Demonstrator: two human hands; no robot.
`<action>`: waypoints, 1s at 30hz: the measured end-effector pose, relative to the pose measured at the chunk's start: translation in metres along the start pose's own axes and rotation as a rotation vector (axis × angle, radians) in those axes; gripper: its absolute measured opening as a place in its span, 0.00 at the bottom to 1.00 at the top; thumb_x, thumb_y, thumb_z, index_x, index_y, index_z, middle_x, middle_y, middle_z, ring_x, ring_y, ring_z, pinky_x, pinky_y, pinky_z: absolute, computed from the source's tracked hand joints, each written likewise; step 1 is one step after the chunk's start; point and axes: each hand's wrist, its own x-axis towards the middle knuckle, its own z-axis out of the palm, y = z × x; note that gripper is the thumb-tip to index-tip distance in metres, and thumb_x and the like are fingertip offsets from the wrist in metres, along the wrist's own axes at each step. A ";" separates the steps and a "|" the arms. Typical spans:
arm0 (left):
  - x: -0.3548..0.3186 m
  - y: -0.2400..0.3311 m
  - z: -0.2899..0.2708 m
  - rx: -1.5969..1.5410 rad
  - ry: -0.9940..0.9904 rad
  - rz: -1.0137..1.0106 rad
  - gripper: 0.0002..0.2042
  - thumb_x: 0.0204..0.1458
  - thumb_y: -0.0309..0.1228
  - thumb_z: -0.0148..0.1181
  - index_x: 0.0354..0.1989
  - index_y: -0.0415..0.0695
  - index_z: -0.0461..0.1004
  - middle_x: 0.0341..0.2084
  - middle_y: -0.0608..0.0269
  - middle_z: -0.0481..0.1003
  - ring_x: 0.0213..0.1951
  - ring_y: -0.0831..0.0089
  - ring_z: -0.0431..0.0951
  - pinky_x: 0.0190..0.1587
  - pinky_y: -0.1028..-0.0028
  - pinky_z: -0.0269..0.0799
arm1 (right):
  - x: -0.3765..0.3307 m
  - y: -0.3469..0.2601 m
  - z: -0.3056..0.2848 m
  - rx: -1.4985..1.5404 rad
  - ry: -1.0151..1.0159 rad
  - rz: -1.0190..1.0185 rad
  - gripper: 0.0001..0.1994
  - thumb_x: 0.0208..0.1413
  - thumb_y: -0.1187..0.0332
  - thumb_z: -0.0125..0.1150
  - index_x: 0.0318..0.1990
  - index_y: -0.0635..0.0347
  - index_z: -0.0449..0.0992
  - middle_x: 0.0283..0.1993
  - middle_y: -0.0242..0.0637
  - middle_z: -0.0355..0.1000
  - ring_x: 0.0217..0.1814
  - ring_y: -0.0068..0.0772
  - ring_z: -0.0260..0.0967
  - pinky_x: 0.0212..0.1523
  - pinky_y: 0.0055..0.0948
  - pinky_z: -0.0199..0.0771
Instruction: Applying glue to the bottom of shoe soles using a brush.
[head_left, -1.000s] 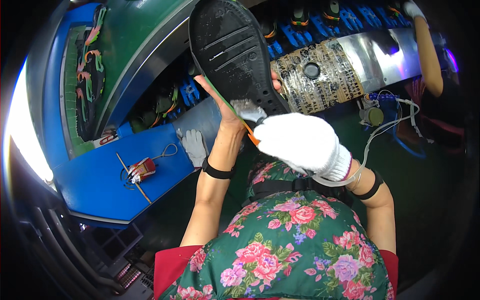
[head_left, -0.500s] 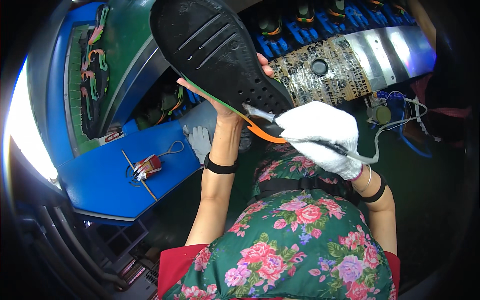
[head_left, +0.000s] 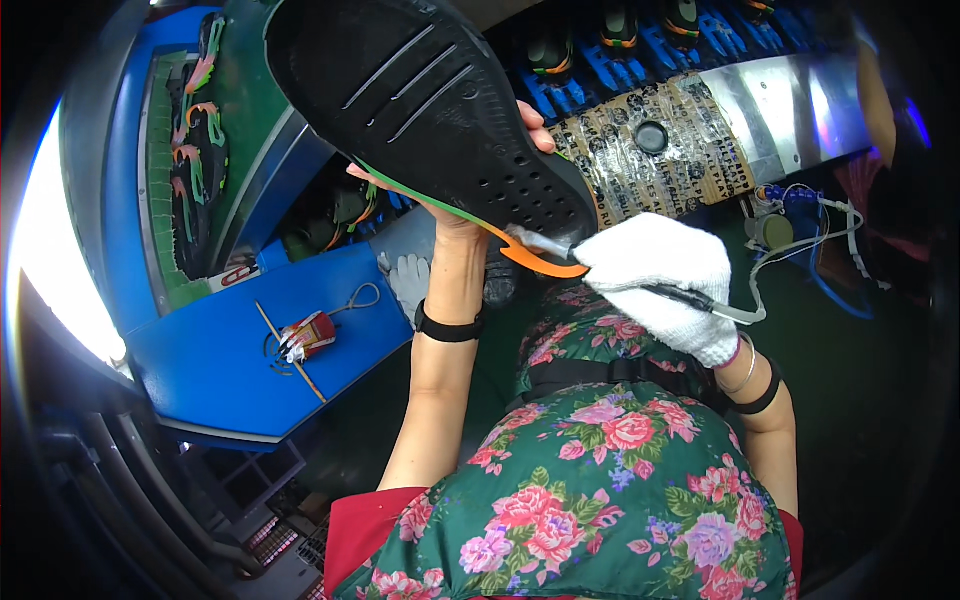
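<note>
My bare left hand (head_left: 455,222) grips a large black shoe sole (head_left: 425,110) from below, with fingers showing along both edges. The sole is tilted up toward me. It bears slots at its wide end, small round holes toward its narrow end, and a green-to-orange edging (head_left: 540,264). My right hand (head_left: 660,280), in a white knitted glove, is closed around a slim tool (head_left: 540,243) with a pale tip and a grey cord or hose behind it. That tip lies against the sole close to the orange edging; whether it presses is hard to tell.
Left of me, a blue table (head_left: 200,360) carries a small red container (head_left: 310,335) with a stick and a wire loop; a white glove (head_left: 408,285) lies by its edge. Ahead, a taped cardboard cover (head_left: 650,170) stands before a row of shoe parts (head_left: 620,30) on blue holders.
The sole has shifted slightly left in view. My right hand and the tool have moved a little right and down, the tip going along the sole's edge toward its narrow end.
</note>
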 end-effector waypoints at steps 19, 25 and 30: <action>0.009 0.001 -0.011 0.027 -0.004 0.053 0.39 0.60 0.58 0.62 0.60 0.27 0.70 0.52 0.42 0.74 0.53 0.54 0.77 0.52 0.60 0.83 | -0.006 -0.003 0.001 -0.157 -0.117 -0.162 0.16 0.50 0.77 0.72 0.48 0.54 0.86 0.48 0.37 0.84 0.48 0.41 0.83 0.48 0.35 0.82; 0.008 -0.002 -0.026 0.082 0.035 0.074 0.53 0.48 0.74 0.62 0.61 0.26 0.69 0.52 0.41 0.74 0.54 0.53 0.76 0.53 0.61 0.82 | 0.000 -0.012 0.010 -0.124 -0.047 -0.186 0.13 0.49 0.76 0.74 0.44 0.53 0.87 0.46 0.37 0.85 0.47 0.40 0.83 0.48 0.35 0.82; 0.016 -0.009 -0.022 -0.005 0.044 0.079 0.67 0.31 0.86 0.57 0.60 0.24 0.68 0.49 0.40 0.76 0.54 0.55 0.77 0.55 0.60 0.81 | -0.007 -0.013 0.017 -0.074 0.088 0.047 0.09 0.48 0.76 0.76 0.37 0.56 0.87 0.43 0.39 0.85 0.43 0.42 0.84 0.46 0.36 0.83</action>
